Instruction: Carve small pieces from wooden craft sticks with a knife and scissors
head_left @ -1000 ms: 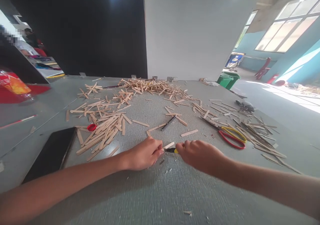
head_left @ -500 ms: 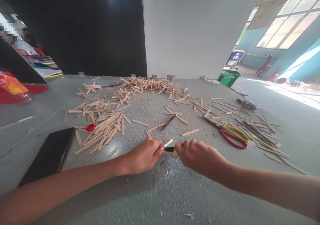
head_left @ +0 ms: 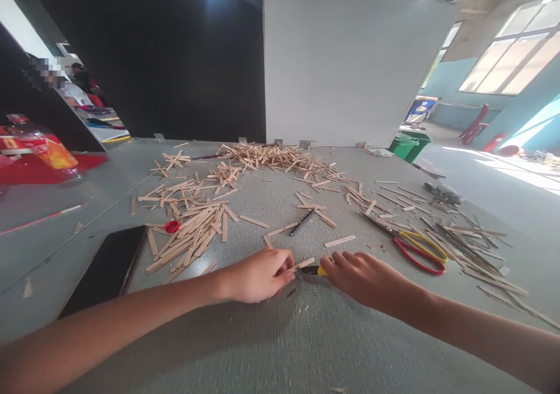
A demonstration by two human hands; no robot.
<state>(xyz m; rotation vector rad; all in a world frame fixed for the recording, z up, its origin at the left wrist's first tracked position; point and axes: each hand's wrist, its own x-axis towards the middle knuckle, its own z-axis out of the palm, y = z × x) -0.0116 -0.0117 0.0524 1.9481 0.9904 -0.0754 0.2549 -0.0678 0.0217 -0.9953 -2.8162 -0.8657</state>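
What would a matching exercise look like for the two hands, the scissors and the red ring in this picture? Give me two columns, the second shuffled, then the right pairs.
Column one:
1. left hand
2. right hand
3. scissors
4. red ring

Column two:
A. partly red, partly yellow
B. holding a wooden stick
C. lying by a stick pile
D. gripping a yellow and black tool

Right pairs: 1-B, 2-D, 3-A, 4-C.

Bare wood, glossy plastic
Matt wooden sticks (head_left: 192,232), rough-looking tabletop (head_left: 196,347); left, shiny plastic bottle (head_left: 55,151); right, smooth-handled metal scissors (head_left: 392,232).
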